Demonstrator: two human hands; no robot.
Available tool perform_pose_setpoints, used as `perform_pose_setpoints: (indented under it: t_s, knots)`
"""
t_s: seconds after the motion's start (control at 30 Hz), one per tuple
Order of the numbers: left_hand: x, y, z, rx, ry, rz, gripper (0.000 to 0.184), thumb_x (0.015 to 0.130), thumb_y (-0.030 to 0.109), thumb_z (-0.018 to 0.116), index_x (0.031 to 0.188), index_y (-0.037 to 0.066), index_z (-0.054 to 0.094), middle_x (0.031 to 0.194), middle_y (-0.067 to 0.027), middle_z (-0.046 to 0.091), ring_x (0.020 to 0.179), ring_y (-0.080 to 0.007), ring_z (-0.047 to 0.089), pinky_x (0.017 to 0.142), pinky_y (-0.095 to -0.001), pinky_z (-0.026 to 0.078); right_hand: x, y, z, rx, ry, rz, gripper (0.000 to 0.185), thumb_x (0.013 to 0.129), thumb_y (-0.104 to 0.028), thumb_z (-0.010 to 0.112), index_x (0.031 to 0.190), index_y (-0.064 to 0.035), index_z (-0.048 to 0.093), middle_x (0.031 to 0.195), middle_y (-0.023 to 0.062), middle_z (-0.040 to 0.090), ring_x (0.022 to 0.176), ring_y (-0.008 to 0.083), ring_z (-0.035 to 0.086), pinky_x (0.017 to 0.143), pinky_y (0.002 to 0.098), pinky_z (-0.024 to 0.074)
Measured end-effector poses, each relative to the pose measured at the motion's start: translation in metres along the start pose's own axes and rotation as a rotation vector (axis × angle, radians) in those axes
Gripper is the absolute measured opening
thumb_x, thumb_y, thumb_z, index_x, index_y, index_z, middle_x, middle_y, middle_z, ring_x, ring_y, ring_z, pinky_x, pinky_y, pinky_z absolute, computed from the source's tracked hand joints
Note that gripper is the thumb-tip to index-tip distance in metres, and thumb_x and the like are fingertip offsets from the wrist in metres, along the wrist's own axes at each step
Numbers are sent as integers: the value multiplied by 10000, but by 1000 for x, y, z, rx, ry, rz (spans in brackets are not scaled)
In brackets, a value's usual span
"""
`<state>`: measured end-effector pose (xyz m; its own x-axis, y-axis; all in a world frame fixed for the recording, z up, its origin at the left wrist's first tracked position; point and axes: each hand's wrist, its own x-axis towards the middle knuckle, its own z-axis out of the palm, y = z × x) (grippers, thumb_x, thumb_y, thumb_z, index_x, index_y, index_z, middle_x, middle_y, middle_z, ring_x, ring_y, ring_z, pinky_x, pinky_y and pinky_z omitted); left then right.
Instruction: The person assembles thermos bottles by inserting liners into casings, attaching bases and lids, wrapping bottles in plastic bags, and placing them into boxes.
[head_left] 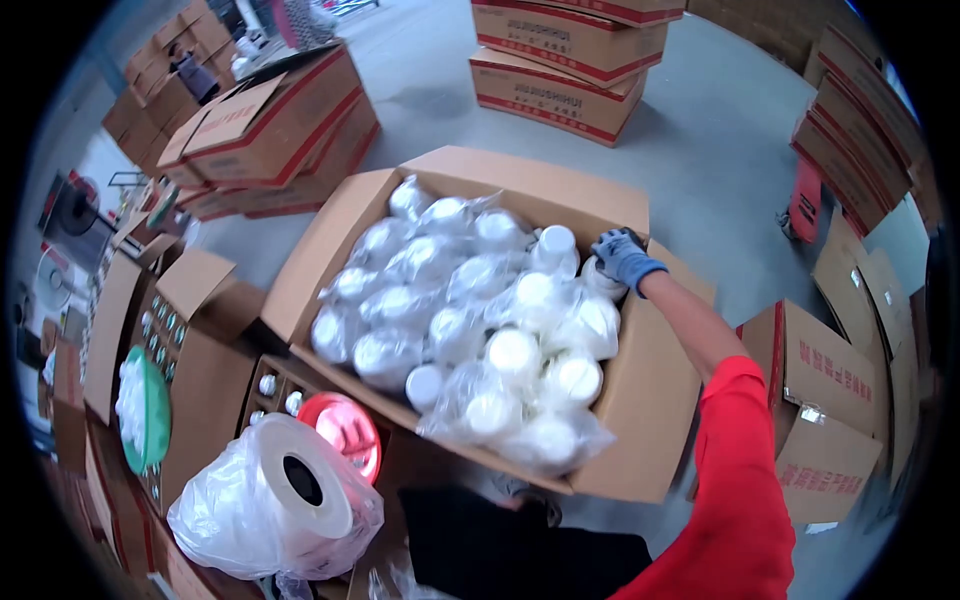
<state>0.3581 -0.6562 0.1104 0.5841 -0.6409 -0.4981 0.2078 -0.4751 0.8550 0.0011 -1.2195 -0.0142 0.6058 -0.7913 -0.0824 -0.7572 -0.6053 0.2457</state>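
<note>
My right hand (624, 258), in a blue-grey glove, reaches into the right side of an open cardboard box (655, 400). Its fingers are curled over a white-capped bottle (603, 279) near the back right corner. Many white-capped bottles in clear plastic wrap fill the box, such as a wrapped bottle (513, 356) near the middle. Another white cap (556, 240) stands just left of the glove. My left hand does not show.
A large plastic film roll (305, 480) lies at the lower left, beside a red bowl (345, 430) and a green basin (150, 410). Stacked cartons (560, 90) stand behind, more cartons (825, 390) at the right. A person (190, 72) is far back left.
</note>
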Motion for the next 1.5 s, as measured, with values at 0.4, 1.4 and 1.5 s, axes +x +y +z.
perform_pose_setpoints:
  t_s: [0.4,1.4,1.5]
  knots:
    - [207,35,130,-440,-259,212,420,894,111,601,1289,-1,510,1212,-115,597,1051,-201,599,900,-298,491,40,-50,89,-121,-126,-93,416,871,-345,539,1251,-185,600,1288,94,579,1115,300,577,945,667,303]
    - [168,124,66,-792,-823,-78,549,1000,485,370,1394,106,421,1345,-111,510,1132,-312,571,925,-488,495,-120,-219,-315,-402,962,-865,405,797,-155,594,1196,-92,588,1283,129,544,1196,250,537,954,413,484]
    - [93,102,-17,-813,-631,16,539,1002,476,363,1368,88,442,1316,-113,528,1116,-305,578,928,-475,491,-175,-289,-336,-369,1142,-1131,406,814,-174,599,1208,-80,574,1274,138,545,1180,260,543,947,409,482]
